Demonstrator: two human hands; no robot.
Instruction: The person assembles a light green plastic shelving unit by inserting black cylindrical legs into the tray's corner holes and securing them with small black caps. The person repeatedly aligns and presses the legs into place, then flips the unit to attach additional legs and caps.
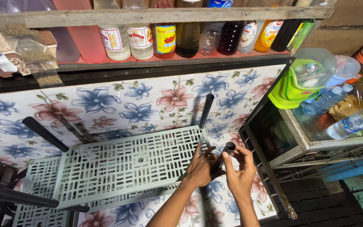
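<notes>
The black tube [224, 154] held between the left hand [201, 169] and the right hand [241, 173] looks like smooth plastic with a dull, matt finish, as do the other black tubes [206, 110] standing from the shelf panel [118, 168]. That panel is pale grey-green plastic, moulded with slots, matt and slightly sheened. The worktop [106, 105] beneath is covered in glossy ceramic tiles printed with blue and pink flowers, and they reflect the light. The plank [148, 17] above is rough, weathered bare wood. The bottles [164, 40] under it are shiny clear plastic or glass with paper labels. The green container [301, 82] at right is glossy plastic.
</notes>
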